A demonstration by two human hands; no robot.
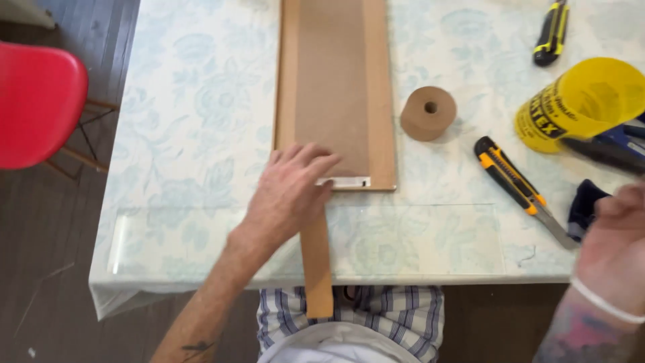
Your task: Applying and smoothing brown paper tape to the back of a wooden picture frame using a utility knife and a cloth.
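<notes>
My left hand point(289, 191) lies flat, fingers spread, on the near end of a long wooden frame point(380, 101) that lies face down with a brown backing board point(331, 81). A strip of brown paper tape point(316, 265) runs from under that hand over the table's front edge. My right hand point(615, 245) hovers blurred at the right edge, beside a dark blue cloth point(586, 205); whether it holds anything is unclear. A roll of brown paper tape point(428, 113) stands right of the frame.
A clear glass sheet point(416, 238) lies along the table's front. A yellow-black utility knife point(514, 188) lies near the cloth, another point(551, 32) at the back. A yellow tub point(581, 104) lies tipped at right. A red chair point(37, 104) stands left of the table.
</notes>
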